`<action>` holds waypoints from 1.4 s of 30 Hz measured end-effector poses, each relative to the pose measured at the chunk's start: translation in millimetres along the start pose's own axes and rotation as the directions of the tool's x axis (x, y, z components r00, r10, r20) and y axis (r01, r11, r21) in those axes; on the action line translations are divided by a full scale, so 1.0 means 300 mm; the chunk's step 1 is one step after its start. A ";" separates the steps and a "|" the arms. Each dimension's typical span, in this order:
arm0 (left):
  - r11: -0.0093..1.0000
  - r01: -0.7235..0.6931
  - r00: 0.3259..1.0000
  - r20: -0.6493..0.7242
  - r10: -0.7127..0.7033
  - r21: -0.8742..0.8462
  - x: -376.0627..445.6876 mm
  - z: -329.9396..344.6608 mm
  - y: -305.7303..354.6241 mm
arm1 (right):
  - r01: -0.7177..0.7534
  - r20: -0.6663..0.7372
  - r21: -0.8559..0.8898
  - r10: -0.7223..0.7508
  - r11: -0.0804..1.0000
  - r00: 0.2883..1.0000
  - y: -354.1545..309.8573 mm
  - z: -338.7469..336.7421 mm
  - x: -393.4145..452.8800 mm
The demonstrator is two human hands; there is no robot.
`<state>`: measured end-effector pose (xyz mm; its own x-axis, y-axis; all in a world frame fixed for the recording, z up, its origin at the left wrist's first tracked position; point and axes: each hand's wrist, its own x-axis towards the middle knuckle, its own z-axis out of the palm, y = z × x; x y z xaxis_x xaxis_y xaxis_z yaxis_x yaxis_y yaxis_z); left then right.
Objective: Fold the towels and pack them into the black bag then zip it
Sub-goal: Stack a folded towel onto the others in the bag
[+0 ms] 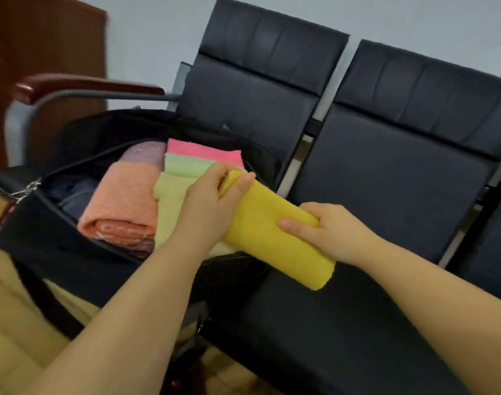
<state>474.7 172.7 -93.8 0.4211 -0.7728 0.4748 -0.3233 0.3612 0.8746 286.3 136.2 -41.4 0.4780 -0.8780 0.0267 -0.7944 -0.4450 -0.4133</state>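
Observation:
A folded yellow towel hangs over the right rim of the open black bag. My left hand grips its far end and my right hand grips its near right edge. Inside the bag lie folded towels: an orange one, a pale yellow-green one, a light green one, a pink one and a mauve one. The bag's lid stands open at the back.
The bag rests on the left seat of a row of black padded chairs. A wooden armrest on a metal frame rises behind the bag. A brown cabinet stands at the far left. Pale floor tiles show below.

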 end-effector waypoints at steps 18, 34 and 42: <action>0.970 0.222 0.966 -0.157 -0.204 0.104 0.165 -0.180 -0.106 | 0.070 -0.038 0.155 -0.065 0.985 0.997 -0.142 -0.015 0.401; 0.798 0.334 0.941 -0.134 -0.309 0.501 0.794 -0.150 -0.347 | 0.292 -0.513 0.063 -0.220 0.954 0.830 -0.132 0.154 0.963; 0.705 0.360 0.932 -0.197 -0.305 0.611 0.874 -0.100 -0.471 | 0.240 -0.495 -0.205 -0.312 0.949 0.811 -0.092 0.249 1.079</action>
<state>656.2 -65.3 -89.9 0.6577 -0.7276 0.1950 -0.5943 -0.3421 0.7279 490.9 -122.5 -89.2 0.4504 -0.6605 0.6008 -0.7157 -0.6694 -0.1994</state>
